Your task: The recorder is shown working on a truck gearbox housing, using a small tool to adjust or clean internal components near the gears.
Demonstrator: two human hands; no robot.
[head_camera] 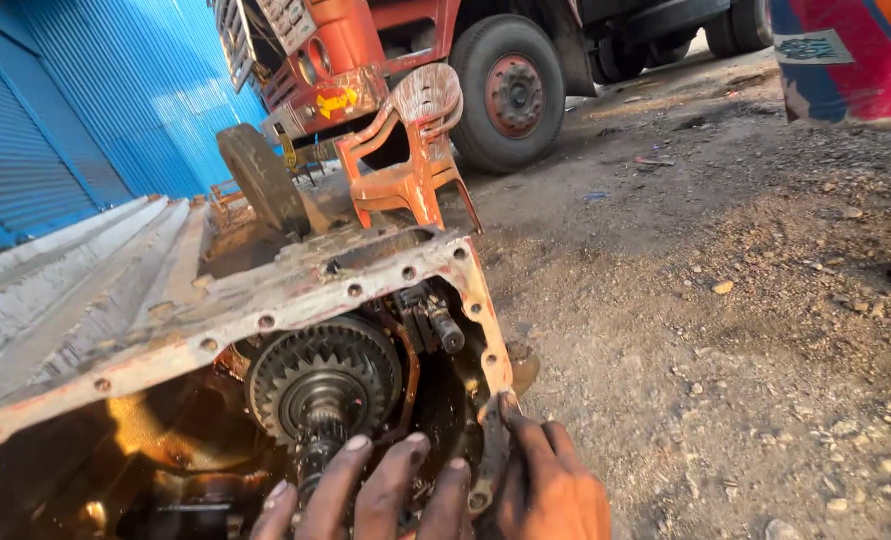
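Note:
A rusty, orange-painted gearbox housing (266,300) lies open in front of me, with bolt holes along its flange. Inside it sits a large toothed gear (321,375) on a splined shaft (318,440), with dark oil pooled at the left. The fingers of my left hand (366,490) are spread inside the opening, resting by the shaft and the gear's lower edge. My right hand (551,485) is just outside the housing. Its fingers are curled on the lower right edge of the flange (491,440). Both hands are smeared with grease.
A worn orange plastic chair (416,150) stands behind the housing, beside an upright tyre (261,175). A red truck (386,60) with a big wheel (506,95) is parked beyond. A blue corrugated wall (86,110) runs along the left. Gravelly dirt ground (726,330) lies to the right.

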